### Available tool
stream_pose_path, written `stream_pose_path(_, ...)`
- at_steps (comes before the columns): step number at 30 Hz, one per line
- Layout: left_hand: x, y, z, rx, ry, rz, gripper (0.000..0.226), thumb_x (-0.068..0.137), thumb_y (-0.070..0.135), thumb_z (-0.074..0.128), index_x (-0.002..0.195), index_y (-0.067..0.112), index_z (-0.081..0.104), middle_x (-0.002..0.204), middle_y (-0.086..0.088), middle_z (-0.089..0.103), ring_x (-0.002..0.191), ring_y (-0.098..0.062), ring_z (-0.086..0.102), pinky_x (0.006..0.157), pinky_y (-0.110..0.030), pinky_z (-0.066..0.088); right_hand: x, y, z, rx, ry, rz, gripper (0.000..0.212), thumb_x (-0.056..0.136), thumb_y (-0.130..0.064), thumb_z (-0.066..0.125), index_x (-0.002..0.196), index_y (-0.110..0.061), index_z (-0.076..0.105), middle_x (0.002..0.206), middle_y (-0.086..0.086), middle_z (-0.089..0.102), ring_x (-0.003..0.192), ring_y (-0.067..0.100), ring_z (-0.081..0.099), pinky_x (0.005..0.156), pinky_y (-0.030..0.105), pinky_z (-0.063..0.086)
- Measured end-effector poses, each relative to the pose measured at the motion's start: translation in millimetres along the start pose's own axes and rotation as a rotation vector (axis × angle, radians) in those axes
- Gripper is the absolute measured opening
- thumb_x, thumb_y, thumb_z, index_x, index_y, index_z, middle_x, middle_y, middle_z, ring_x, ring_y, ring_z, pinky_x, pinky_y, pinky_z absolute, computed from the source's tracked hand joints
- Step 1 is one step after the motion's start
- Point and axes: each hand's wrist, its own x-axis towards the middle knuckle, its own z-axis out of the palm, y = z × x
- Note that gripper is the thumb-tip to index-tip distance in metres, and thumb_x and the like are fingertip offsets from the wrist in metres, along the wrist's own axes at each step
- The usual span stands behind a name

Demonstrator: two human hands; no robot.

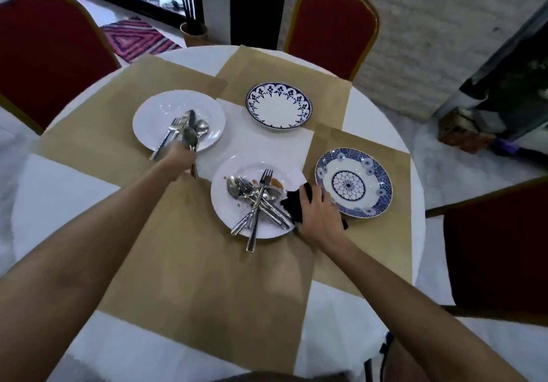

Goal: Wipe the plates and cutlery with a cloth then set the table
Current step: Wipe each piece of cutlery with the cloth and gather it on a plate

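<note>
Toward the left edge of the table (59, 194), in the head view, we see the left grip (181, 156) closed round a spoon (189, 137). It holds the spoon bowl-up over the near rim of a white plate (154, 111) that carries a few other shiny pieces of cutlery (181, 125). We judge this plate to be the pile for finished pieces. Nearer the middle, a second white plate (221, 203) with brown food smears (275, 183) holds a heap of forks and spoons (255, 200), probably not yet wiped. At its right rim the right grip (318, 212) clutches a dark cloth (296, 203), ready for the next piece. A blue-rimmed plate (278, 111) toward the far edge and a blue floral plate (353, 183) toward the right edge lie bare on tan placemats (207, 278). We can read no brand or writing anywhere.
</note>
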Motion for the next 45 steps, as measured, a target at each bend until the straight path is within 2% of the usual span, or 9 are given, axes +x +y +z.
stream_pose_path(3, 20.6, -0.1, -1.7, 0.157, 0.123, 0.029, 0.018, 0.088, 0.012, 0.055, 0.096, 0.001, 0.067, 0.093, -0.019, 0.068, 0.085, -0.032, 0.064, 0.07, -0.032, 0.048, 1.7, 2.7, 7.9, 0.025, -0.01, -0.007, 0.078, 0.089, -0.041, 0.052, 0.15, -0.007, 0.019, 0.141, 0.023, 0.032, 0.122, 0.042, 0.037, 0.09, 0.049, 0.046)
stream_pose_path(8, 45.7, -2.5, 0.2, 0.285, 0.185, 0.099, 0.031, 0.093, 0.025, 0.054, 0.108, 0.002, 0.068, 0.111, -0.024, 0.065, 0.107, -0.04, 0.058, 0.093, -0.041, 0.047, 1.1, 3.5, 11.1, 0.104, -0.024, 0.002, 0.07, 0.092, -0.038, 0.049, 0.151, -0.015, 0.02, 0.135, 0.024, 0.036, 0.119, 0.04, 0.037, 0.096, 0.049, 0.042)
stream_pose_path(19, 51.8, -3.9, 0.5, 0.57, 0.267, 0.319, 0.033, 0.095, 0.016, 0.047, 0.112, -0.011, 0.055, 0.11, -0.035, 0.054, 0.101, -0.049, 0.052, 0.086, -0.05, 0.044, 2.0, 9.1, 5.6, 0.149, -0.149, 0.051, 0.073, 0.093, -0.039, 0.048, 0.153, -0.033, 0.007, 0.129, 0.014, 0.033, 0.094, 0.038, 0.059, 0.086, 0.042, 0.046)
stream_pose_path(24, 24.8, 1.3, 10.3, 0.686, 0.352, 0.48, 0.032, 0.093, 0.015, 0.046, 0.117, -0.005, 0.055, 0.114, -0.032, 0.056, 0.1, -0.047, 0.052, 0.082, -0.049, 0.044, 1.9, 12.3, 6.7, 0.287, -0.15, 0.038, 0.073, 0.092, -0.032, 0.054, 0.153, -0.033, 0.014, 0.131, 0.013, 0.03, 0.102, 0.038, 0.058, 0.088, 0.043, 0.048)
stream_pose_path(26, -4.3, 8.5, 28.3, 0.57, 0.259, 0.583, 0.03, 0.094, 0.02, 0.043, 0.106, -0.001, 0.061, 0.103, -0.027, 0.061, 0.091, -0.042, 0.057, 0.076, -0.046, 0.049, 3.7, 15.0, 6.9, 0.304, -0.153, 0.027, 0.073, 0.092, -0.032, 0.054, 0.152, -0.033, 0.015, 0.131, 0.013, 0.03, 0.104, 0.037, 0.058, 0.089, 0.043, 0.049)
stream_pose_path(31, -65.3, 10.1, 77.1, 0.646, -0.223, 0.432, 0.045, 0.089, 0.052, 0.049, 0.102, 0.01, 0.062, 0.101, -0.013, 0.064, 0.09, -0.031, 0.061, 0.074, -0.034, 0.049, 4.9, 20.0, 2.4, 0.156, -0.165, -0.037, 0.069, 0.094, -0.04, 0.048, 0.152, -0.03, 0.013, 0.133, 0.014, 0.03, 0.102, 0.037, 0.058, 0.081, 0.045, 0.051)
stream_pose_path(35, -83.3, 0.9, 94.1, 0.57, -0.213, 0.376, 0.041, 0.087, 0.047, 0.059, 0.099, 0.008, 0.06, 0.112, -0.016, 0.053, 0.091, -0.033, 0.061, 0.079, -0.037, 0.053, 2.2, 19.0, -4.1, 0.034, -0.158, -0.076, 0.068, 0.096, -0.039, 0.046, 0.153, -0.024, 0.012, 0.137, 0.017, 0.029, 0.1, 0.036, 0.058, 0.075, 0.043, 0.049)
stream_pose_path(39, -91.1, -0.1, 94.5, 0.519, -0.194, 0.328, 0.031, 0.091, 0.036, 0.059, 0.091, 0.005, 0.064, 0.084, -0.01, 0.061, 0.089, -0.03, 0.063, 0.071, -0.032, 0.046, 1.2, 17.9, -7.6, -0.031, -0.135, -0.088, 0.064, 0.097, -0.032, 0.043, 0.153, -0.022, 0.013, 0.135, 0.017, 0.031, 0.096, 0.036, 0.059, 0.072, 0.043, 0.048)
stream_pose_path(45, -90.9, -0.3, 77.4, 0.451, -0.151, 0.305, 0.03, 0.101, 0.028, 0.042, 0.115, 0.008, 0.058, 0.105, -0.015, 0.066, 0.096, -0.031, 0.061, 0.077, -0.035, 0.047, 4.0, 21.1, -20.6, 0.081, -0.066, -0.031, 0.066, 0.095, -0.025, 0.043, 0.153, -0.026, 0.013, 0.14, 0.016, 0.028, 0.095, 0.035, 0.06, 0.072, 0.039, 0.048)
